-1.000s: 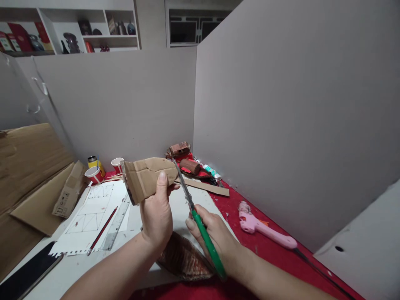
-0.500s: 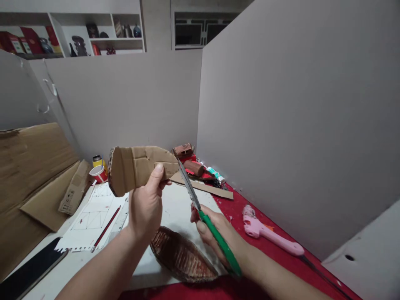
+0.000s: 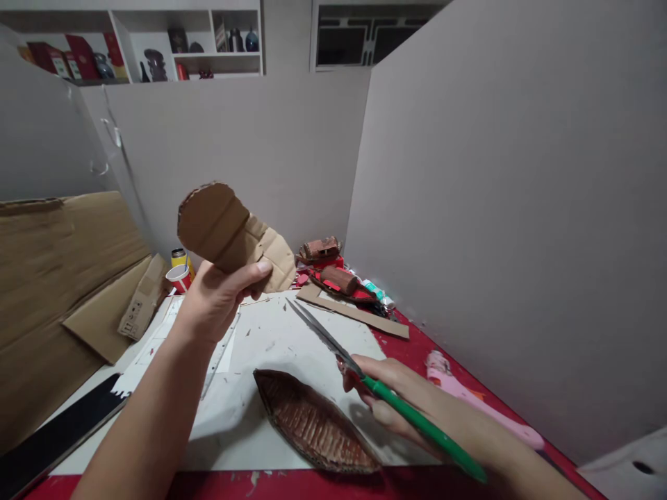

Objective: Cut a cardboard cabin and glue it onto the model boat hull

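Left hand (image 3: pixel 224 295): it is gripping the cardboard piece (image 3: pixel 219 222), and the thumb is resting on the side which is facing us.
Cardboard piece: it is staying in the air above the white board (image 3: pixel 260 347); its wider, rounded end is pointing up and to the left.
Right hand (image 3: pixel 393 389): it is gripping the scissors (image 3: pixel 388 397) by the green handle.
Scissors: the blades are pointing toward the cardboard piece without touching it, and their tips are standing slightly apart.
Brown boat (image 3: pixel 317 420): it is lying between the two forearms, mostly on the white board.
Cardboard strip (image 3: pixel 359 314): it is lying behind the scissors, and one end is reaching over the red cloth (image 3: pixel 208 486).
Pink glue gun (image 3: pixel 461 391): it is lying beyond the right forearm, which is partly hiding it.
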Available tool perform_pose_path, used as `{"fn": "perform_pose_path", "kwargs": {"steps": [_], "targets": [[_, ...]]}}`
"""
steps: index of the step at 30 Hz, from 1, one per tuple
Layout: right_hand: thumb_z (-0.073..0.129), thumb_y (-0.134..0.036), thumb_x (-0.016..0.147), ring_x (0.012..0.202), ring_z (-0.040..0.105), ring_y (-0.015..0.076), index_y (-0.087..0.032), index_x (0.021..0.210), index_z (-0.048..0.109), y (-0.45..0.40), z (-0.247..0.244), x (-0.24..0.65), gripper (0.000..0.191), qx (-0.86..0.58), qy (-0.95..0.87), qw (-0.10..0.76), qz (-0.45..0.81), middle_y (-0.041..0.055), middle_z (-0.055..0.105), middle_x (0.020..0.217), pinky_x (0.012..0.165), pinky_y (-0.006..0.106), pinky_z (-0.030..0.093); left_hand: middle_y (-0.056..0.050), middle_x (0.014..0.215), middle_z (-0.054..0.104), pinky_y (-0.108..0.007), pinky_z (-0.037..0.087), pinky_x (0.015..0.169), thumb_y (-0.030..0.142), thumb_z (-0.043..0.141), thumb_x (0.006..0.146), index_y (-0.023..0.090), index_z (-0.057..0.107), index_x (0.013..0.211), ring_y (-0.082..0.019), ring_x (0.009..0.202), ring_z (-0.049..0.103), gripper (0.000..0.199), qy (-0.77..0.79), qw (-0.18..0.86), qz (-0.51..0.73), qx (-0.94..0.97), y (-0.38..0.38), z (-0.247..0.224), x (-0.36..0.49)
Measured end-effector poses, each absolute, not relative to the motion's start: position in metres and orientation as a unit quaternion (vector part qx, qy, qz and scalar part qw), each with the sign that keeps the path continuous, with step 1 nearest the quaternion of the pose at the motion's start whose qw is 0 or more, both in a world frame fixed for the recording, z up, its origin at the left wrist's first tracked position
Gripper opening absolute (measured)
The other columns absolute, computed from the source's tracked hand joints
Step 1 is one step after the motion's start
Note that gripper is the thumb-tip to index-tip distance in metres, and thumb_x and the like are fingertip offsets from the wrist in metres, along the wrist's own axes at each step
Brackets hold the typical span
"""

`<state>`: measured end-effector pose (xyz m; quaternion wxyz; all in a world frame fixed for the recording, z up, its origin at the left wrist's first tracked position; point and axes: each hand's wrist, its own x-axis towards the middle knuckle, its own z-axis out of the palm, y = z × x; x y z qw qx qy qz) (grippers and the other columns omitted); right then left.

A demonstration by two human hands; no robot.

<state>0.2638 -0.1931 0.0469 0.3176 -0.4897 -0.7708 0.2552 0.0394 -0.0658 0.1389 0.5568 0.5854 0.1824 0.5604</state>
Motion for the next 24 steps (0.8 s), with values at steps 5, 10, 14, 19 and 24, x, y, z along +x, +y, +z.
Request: {"fn": "perform_pose_path", "kwargs": {"steps": [5,10,14,19,24], "targets": [[0.047,-0.063,0.092,0.070,0.055,0.0208,-0.022,0.090,0.065,-0.195,0.050,0.259,0.045,-0.488,-0.774,0.300,0.272,0.0054,0.063,0.078,0.066,0.031,0.048,0.000,0.060,0.057,-0.023,0.037,0.043,0.016,0.079,0.064,0.018,0.067,0.069,-0.012,0.052,0.051,0.013,0.181,0.562,0.490,0.641,-0.061,0.133,0.037],[0.046,-0.061,0.094,0.072,0.054,0.0191,-0.019,0.091,0.064,-0.196,0.047,0.257,0.046,-0.490,-0.774,0.273,0.294,0.0038,0.060,0.077,0.068,0.028,0.048,-0.003,0.082,0.068,-0.024,0.044,0.052,0.016,0.079,0.066,0.017,0.071,0.099,-0.015,0.068,0.058,0.034,0.173,0.561,0.419,0.693,-0.057,0.131,0.034],[0.044,-0.066,0.093,0.075,0.053,0.0196,-0.019,0.089,0.061,-0.194,0.040,0.259,0.050,-0.482,-0.777,0.269,0.303,0.0031,0.058,0.077,0.070,0.028,0.047,-0.002,0.088,0.072,-0.023,0.046,0.055,0.014,0.079,0.068,0.019,0.071,0.107,-0.015,0.073,0.061,0.040,0.163,0.553,0.407,0.709,-0.055,0.132,0.031],[0.044,-0.066,0.093,0.077,0.053,0.0198,-0.019,0.088,0.061,-0.194,0.034,0.259,0.050,-0.489,-0.772,0.257,0.315,0.0023,0.057,0.077,0.074,0.030,0.047,-0.004,0.095,0.075,-0.029,0.054,0.074,0.012,0.080,0.068,0.019,0.072,0.106,-0.021,0.091,0.067,0.039,0.146,0.553,0.384,0.725,-0.056,0.132,0.029],[0.045,-0.066,0.093,0.078,0.050,0.0193,-0.018,0.088,0.059,-0.194,0.033,0.259,0.050,-0.504,-0.766,0.235,0.324,0.0019,0.054,0.079,0.072,0.029,0.043,-0.006,0.104,0.076,-0.031,0.055,0.077,0.014,0.079,0.071,0.020,0.073,0.111,-0.023,0.097,0.068,0.041,0.148,0.543,0.358,0.745,-0.052,0.129,0.027]]}}
